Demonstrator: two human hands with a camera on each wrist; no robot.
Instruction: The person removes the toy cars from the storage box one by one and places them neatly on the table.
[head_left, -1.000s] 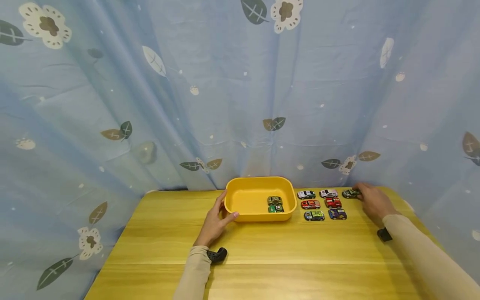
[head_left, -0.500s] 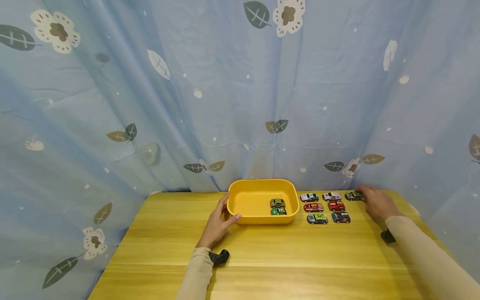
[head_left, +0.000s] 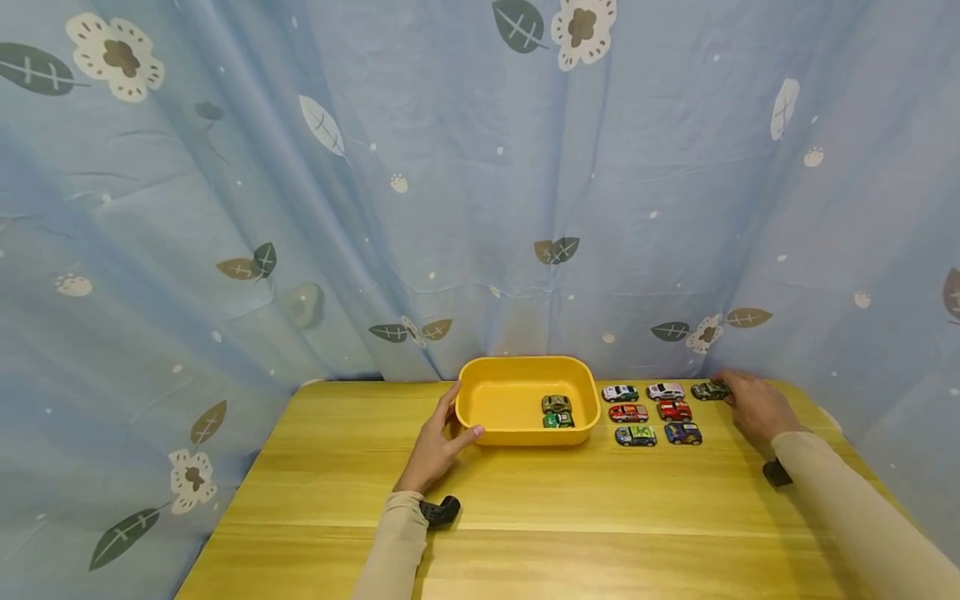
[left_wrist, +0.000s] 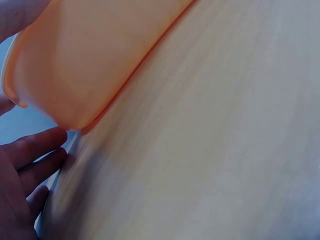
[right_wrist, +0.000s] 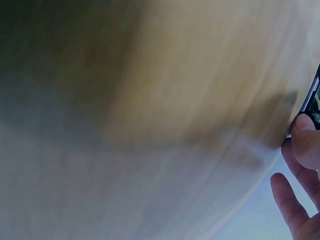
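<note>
My left hand (head_left: 433, 448) holds the left end of a yellow plastic bin (head_left: 480, 437), thumb at the front rim and fingers spread along the side. In the left wrist view the bin's wall (left_wrist: 100, 55) looks orange, and the lower fingers (left_wrist: 37, 145) extend beside its bottom corner. Inside the bin are an olive toy car (head_left: 557, 404) and a green one (head_left: 558, 421). My right hand (head_left: 759, 408) pinches the right end of a dark green camouflage toy car (head_left: 708, 390) between thumb and forefinger. Only part of that car (right_wrist: 316, 102) shows in the right wrist view.
Between the bin and my right hand sit two columns of toy cars: white (head_left: 620, 393), orange-red (head_left: 628, 413) and blue-green (head_left: 636, 436), then silver-white (head_left: 665, 392), red (head_left: 674, 411) and purple (head_left: 683, 433). A blue patterned curtain (head_left: 450, 167) hangs behind the wooden table (head_left: 555, 508).
The head view has shifted slightly, moving the scene a little rightward in the picture. Both hands keep their places at the bin and the camouflage car.
</note>
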